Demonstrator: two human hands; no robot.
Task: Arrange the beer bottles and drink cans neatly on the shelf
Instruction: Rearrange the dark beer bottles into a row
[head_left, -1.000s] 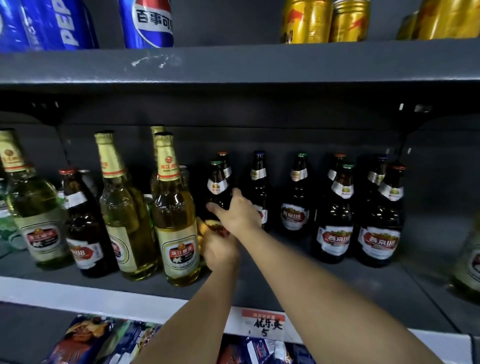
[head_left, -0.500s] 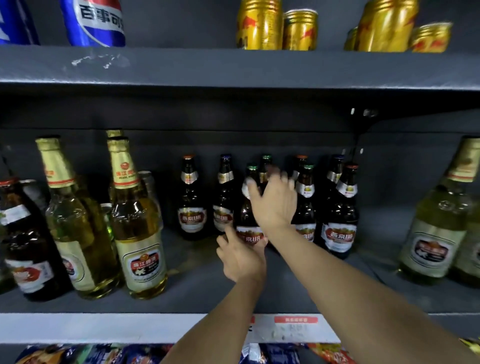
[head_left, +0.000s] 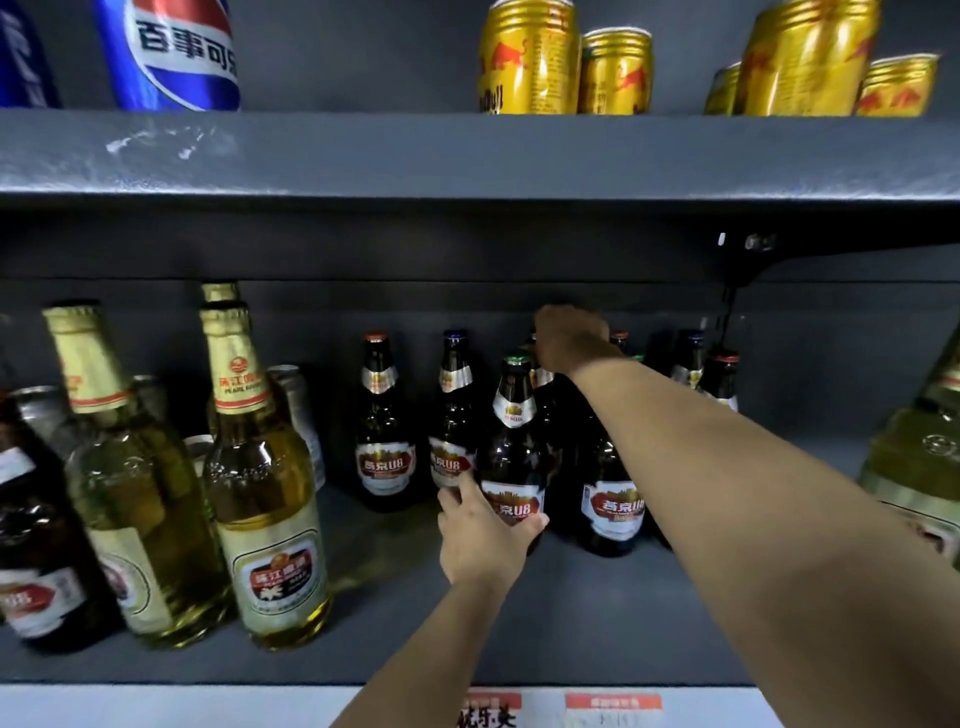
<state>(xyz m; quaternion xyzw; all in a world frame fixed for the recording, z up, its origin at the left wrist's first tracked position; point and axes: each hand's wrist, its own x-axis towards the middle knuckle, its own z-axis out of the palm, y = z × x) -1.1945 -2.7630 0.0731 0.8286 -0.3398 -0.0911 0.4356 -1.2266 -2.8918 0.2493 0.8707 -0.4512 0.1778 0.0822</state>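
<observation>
So it's a dark grey metal shelving unit (head_left: 467, 156), matte paint, with some white scuffs on the front lip of the upper board towards the left. Behind it there's a flat dark grey back panel (head_left: 805, 364). A black bracket (head_left: 743, 270) holds the upper board up on the right. The lower board has a white price strip (head_left: 156, 706) along its front edge, with red-and-white price tags (head_left: 613, 706) stuck on. Lighting's dim underneath.

The right hand (head_left: 571, 338) covers the top of a far brown bottle (head_left: 543, 410), so its grip cannot be told. The pale bottle (head_left: 919, 457) at right and the blue can (head_left: 23, 57) at upper left are cut by the edges.
</observation>
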